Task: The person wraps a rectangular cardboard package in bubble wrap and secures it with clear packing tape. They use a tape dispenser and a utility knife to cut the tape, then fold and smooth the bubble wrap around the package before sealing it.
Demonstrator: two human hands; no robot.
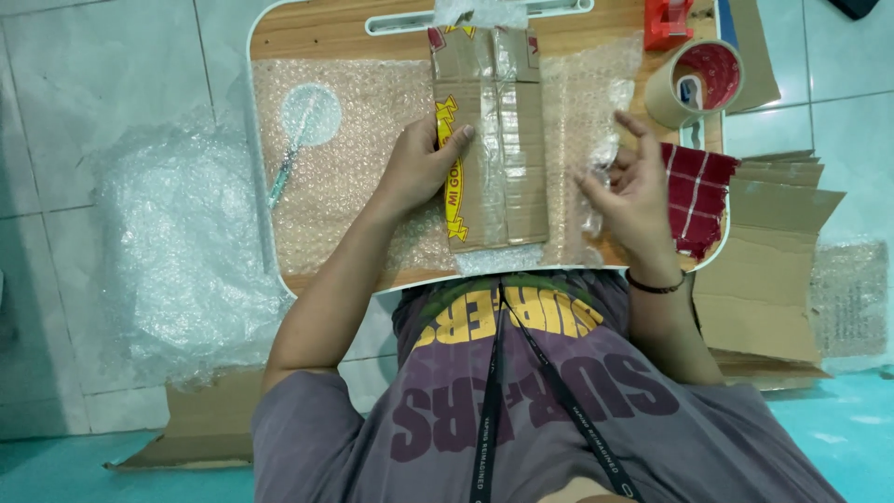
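left hand (424, 163) rests flat on the left edge of the cardboard parcel (491, 140), thumb and fingers pressing down on it rather than closed around it. right hand (633, 191) sits to the right of the parcel, fingers loosely spread, fingertips pinching a flap of clear bubble wrap (582, 121); the 2 hands are well apart, 1 on each side of the parcel. parcel lies upright in the middle of the bubble wrap sheet, taped down its length with clear tape, yellow print along its left edge. sheet covers most of a small wooden lap table (307, 28) with a white rim. roll of brown tape (694, 82) stands at the table's upper right corner, a red tape dispenser (668, 20) just beside it. red checked cloth (697, 196) lies near the right hand. loose bubble wrap pile (182, 242) rests on the tiled floor at left; flattened cardboard (768, 270) at right.
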